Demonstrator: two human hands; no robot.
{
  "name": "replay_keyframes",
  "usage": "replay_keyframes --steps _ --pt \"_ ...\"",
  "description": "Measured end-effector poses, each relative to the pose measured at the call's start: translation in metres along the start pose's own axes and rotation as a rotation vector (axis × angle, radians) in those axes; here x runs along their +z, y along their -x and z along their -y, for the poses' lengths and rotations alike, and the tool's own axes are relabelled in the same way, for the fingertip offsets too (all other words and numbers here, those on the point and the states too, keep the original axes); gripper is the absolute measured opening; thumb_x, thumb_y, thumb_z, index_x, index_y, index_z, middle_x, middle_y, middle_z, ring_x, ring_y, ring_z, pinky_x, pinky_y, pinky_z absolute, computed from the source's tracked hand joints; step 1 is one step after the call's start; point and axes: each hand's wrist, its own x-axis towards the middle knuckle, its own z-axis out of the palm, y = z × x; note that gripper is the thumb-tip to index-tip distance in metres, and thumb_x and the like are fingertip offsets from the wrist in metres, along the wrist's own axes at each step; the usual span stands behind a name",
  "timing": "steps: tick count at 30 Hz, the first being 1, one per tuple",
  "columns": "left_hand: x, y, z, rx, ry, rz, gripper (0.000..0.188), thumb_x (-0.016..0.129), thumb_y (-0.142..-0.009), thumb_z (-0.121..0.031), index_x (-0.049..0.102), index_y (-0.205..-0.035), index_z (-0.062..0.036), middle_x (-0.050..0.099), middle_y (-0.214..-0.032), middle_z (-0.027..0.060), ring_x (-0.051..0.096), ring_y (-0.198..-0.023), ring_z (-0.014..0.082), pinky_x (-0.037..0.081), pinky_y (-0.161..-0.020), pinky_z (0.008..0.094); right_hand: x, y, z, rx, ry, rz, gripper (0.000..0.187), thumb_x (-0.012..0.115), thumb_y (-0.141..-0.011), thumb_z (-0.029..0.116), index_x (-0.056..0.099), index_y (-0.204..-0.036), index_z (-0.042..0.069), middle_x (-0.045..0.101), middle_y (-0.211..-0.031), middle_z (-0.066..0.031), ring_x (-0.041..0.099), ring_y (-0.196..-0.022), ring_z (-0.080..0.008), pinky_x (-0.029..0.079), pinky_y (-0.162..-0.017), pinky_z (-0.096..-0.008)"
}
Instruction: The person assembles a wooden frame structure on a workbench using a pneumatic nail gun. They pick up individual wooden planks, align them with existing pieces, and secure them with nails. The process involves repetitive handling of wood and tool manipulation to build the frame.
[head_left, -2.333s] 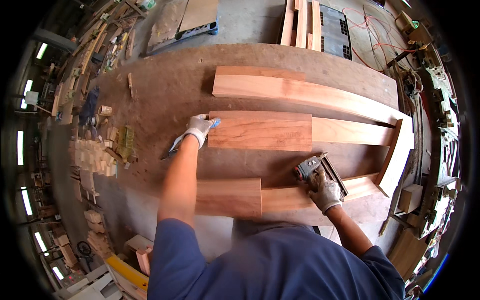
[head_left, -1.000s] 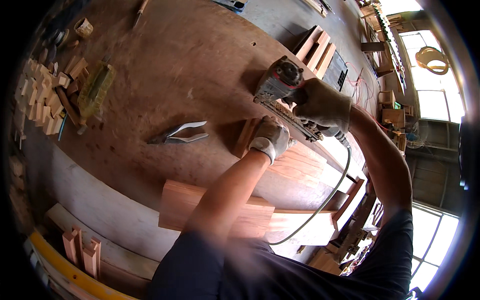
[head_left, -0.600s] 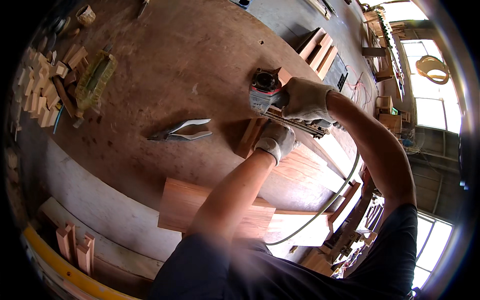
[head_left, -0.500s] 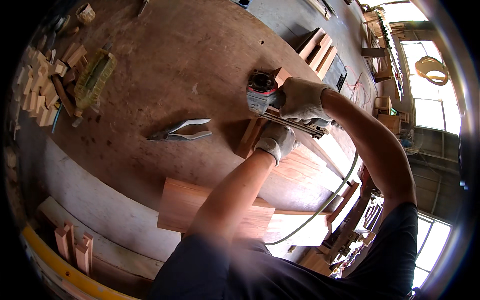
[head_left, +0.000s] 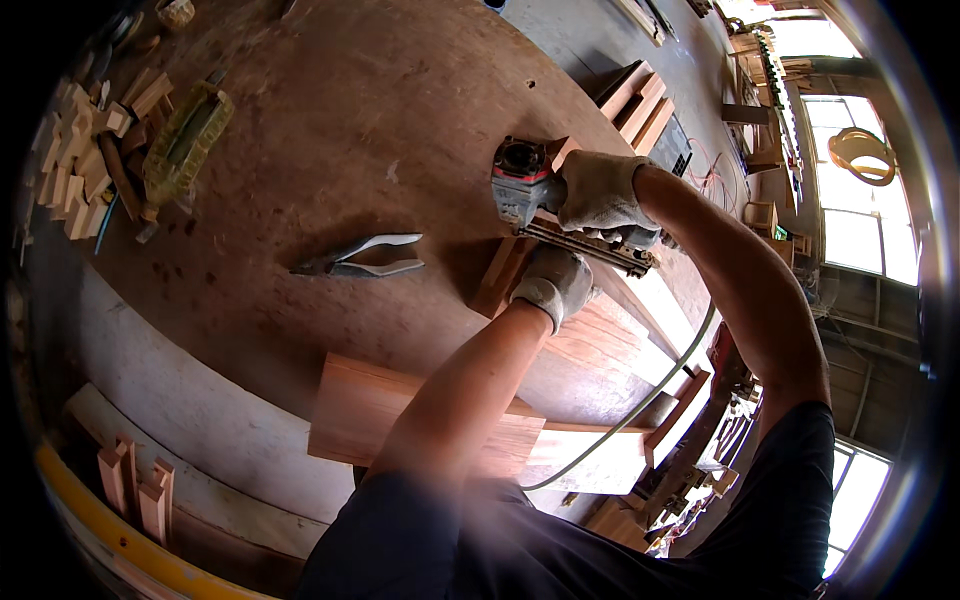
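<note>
Head view has our right hand at one o'clock, fingers wrapped around the nailer. Our left hand rests on the board at three o'clock, just beside the tool; its fingertips are hidden, so we cannot tell whether they are clenched. Nor can we see if the nose touches wood. To work well, we should steady the board, keep the nailer square, hold our left fingers clear, and leave the hose at four o'clock slack.
</note>
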Motion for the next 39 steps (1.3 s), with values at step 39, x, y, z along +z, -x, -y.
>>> replay_keyframes --steps 39 --pt "-0.002 0.002 -0.003 0.051 -0.112 -0.025 0.07 0.06 -0.102 -0.067 0.081 -0.116 -0.0019 0.079 -0.121 0.0164 0.072 -0.117 0.0344 0.051 -0.106 0.0518 0.009 0.004 -0.002 -0.104 0.081 -0.126 0.038 0.076 -0.077 0.026 0.078 -0.096 -0.007 0.077 -0.085 -0.0237 0.077 -0.08 -0.0319 0.06 -0.079 -0.0439"
